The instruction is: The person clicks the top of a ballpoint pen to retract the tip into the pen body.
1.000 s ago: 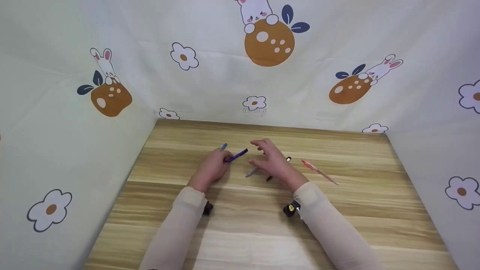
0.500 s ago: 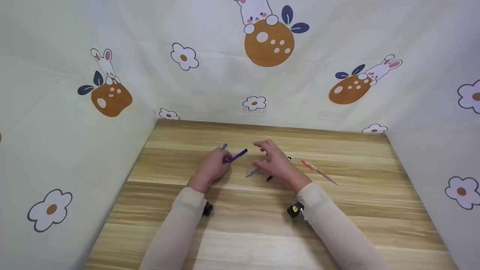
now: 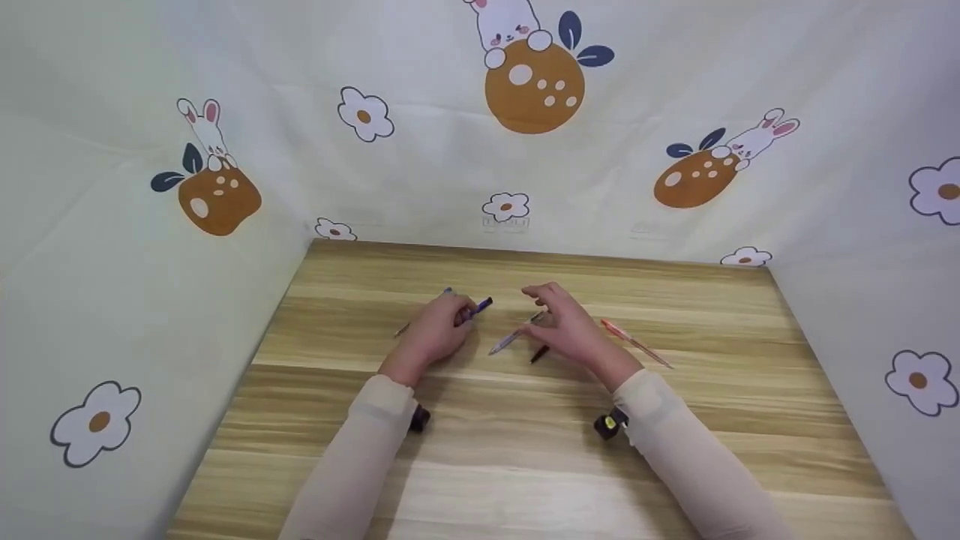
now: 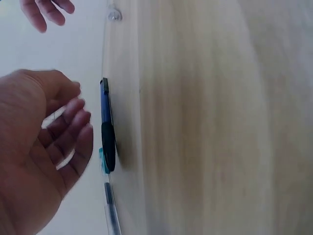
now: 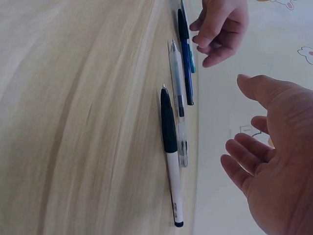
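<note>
My left hand (image 3: pixel 439 326) hovers over a blue pen (image 3: pixel 484 306) with a black grip. In the left wrist view the hand's fingers are loosely bent, and the blue pen lies apart from them on the table. Partly under that hand lies a clear pen with a teal part (image 4: pixel 102 159). My right hand (image 3: pixel 566 330) is held above the table, thumb and fingers spread, with nothing between them. Beneath it are a clear grey pen (image 5: pixel 177 73) and a white pen with a black grip (image 5: pixel 168 127), both lying flat.
A red pen (image 3: pixel 637 343) lies to the right of the right hand. The wooden table (image 3: pixel 480 465) is bordered by light cloth walls (image 3: pixel 420 172) printed with rabbits and flowers. A small black camera (image 3: pixel 609 424) sits at the right wrist, another at the left.
My left hand has come off the blue pen and shifted slightly right, baring a pen tip on its left. The right hand has drifted right, showing more of the grey pen. The pens look unmoved.
</note>
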Available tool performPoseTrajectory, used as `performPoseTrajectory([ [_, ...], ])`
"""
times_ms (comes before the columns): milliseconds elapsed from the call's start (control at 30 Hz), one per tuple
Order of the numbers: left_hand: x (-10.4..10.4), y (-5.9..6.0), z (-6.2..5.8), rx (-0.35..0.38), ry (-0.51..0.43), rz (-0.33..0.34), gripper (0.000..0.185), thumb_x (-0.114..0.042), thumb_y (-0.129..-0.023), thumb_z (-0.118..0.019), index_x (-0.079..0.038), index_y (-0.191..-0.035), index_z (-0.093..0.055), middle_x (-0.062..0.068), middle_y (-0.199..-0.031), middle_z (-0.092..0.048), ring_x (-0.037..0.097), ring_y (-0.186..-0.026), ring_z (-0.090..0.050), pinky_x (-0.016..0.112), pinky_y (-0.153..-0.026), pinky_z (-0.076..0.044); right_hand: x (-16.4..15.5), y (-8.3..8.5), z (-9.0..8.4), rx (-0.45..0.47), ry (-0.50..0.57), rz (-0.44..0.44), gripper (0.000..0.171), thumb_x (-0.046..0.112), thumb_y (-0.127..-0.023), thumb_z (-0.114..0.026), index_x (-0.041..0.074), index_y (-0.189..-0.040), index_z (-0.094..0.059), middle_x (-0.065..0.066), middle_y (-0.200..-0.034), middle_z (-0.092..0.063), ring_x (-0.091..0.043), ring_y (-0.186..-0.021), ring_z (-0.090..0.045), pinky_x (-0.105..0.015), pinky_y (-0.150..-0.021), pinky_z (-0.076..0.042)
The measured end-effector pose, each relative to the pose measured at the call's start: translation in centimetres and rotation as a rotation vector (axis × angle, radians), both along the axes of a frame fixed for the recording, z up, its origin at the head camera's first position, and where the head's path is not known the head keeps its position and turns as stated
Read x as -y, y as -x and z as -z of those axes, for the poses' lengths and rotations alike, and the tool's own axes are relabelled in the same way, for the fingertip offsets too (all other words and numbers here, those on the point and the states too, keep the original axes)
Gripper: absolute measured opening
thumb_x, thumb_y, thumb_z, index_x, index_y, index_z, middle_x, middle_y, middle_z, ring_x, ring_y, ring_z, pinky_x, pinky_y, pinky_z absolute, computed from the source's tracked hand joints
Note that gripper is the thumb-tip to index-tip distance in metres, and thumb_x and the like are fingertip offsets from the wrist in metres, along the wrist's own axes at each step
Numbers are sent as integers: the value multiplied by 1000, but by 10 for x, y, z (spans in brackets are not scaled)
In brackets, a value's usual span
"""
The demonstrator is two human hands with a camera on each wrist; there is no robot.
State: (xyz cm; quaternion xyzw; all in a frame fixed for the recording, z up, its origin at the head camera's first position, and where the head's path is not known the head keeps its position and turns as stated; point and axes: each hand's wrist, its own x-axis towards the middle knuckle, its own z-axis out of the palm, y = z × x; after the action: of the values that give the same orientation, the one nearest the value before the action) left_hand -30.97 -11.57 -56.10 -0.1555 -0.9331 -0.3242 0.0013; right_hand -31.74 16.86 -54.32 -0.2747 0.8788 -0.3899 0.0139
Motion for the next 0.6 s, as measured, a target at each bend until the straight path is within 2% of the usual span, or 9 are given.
performPoseTrajectory([
  [133,-6,-1,0,1,-17,64,25,-10,-105,-72,-5,-130,-75,4,-112,-68,20,-100,-63,40,-91,-57,-8,-4,-1,3,3,2,63,16,-101,-83,6,-157,-57,-15,-150,-58,-43,-137,-57,-56,-115,-49],
  [333,-15,-1,2,-8,-11,121,29,-9,-103,-70,-9,-132,-75,3,-114,-68,19,-101,-65,38,-91,-58,-14,-9,-5,-6,8,12,64,12,-99,-85,4,-156,-57,-19,-149,-58,-45,-136,-57,-59,-113,-50],
  [600,-26,-3,0,57,-83,194,33,-8,-103,-70,-1,-136,-71,11,-123,-68,26,-111,-67,44,-100,-57,-24,-14,-3,-24,12,18,62,12,-99,-84,6,-155,-58,-20,-148,-58,-41,-135,-59,-57,-106,-56],
])
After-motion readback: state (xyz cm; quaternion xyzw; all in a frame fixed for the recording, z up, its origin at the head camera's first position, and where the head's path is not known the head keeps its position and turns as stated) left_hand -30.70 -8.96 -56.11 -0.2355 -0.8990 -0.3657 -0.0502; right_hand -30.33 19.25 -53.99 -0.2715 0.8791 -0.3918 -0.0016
